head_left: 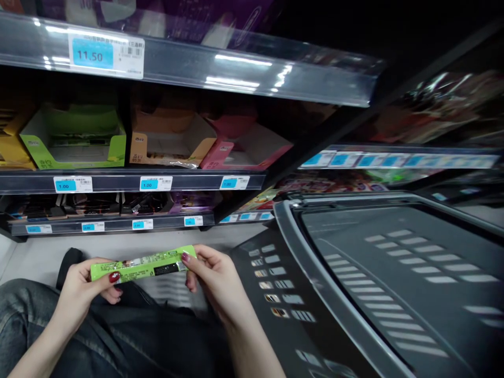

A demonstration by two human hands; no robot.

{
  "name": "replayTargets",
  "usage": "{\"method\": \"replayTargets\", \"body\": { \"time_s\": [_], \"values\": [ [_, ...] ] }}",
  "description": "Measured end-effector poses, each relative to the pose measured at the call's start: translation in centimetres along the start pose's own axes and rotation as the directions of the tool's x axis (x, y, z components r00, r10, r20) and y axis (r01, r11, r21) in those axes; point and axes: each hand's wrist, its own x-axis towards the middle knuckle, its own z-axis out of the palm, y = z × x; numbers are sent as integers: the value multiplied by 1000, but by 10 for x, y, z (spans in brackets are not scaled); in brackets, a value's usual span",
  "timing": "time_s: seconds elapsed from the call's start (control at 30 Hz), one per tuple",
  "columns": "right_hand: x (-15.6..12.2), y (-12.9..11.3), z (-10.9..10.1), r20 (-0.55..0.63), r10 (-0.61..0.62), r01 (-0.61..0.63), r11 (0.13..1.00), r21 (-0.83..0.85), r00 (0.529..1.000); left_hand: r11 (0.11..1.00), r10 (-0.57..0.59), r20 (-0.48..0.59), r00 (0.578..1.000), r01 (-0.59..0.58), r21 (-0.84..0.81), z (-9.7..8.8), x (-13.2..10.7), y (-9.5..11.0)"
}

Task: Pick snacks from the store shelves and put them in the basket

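A long green snack packet (pixel 144 264) lies level between both hands, low in the view above my jeans. My left hand (pixel 84 287) pinches its left end, thumb on top. My right hand (pixel 212 275) grips its right end with the fingers closed round it. The packet's printed back faces up. Straight ahead on the shelf stands a green display box (pixel 74 139) of the same colour, open at the front.
An orange display box (pixel 171 139) and a pink display box (pixel 244 147) stand beside the green one. Blue price tags (pixel 73 184) line the shelf rails. A dark grey plastic shopping basket (pixel 386 273) fills the right side, close to my right forearm.
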Motion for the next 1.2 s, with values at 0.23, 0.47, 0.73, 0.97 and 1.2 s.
{"method": "replayTargets", "body": {
  "time_s": [0.23, 0.47, 0.73, 0.97, 1.2],
  "values": [
    [1, 2, -1, 13, 5, -5, 1000, 28, 1000, 1000, 0, 1, 1000, 0, 5, -1, 0, 1],
    [2, 3, 0, 26, -6, 5, 999, 41, 1000, 1000, 1, 4, 1000, -1, 10, -1, 0, 1],
    [1, 5, 1, -48, -41, 42, 999, 11, 998, 932, -208, 415, 886, 50, 360, -2, 0, -9],
    [2, 21, 24, 84, 66, -53, 988, -147, 994, 914, -407, 509, 758, 339, 224, 23, -11, -44],
    [3, 32, 31, 236, 87, -49, 985, -164, 968, 921, -367, 411, 834, 387, 38, 26, -9, -51]
  ]
}}
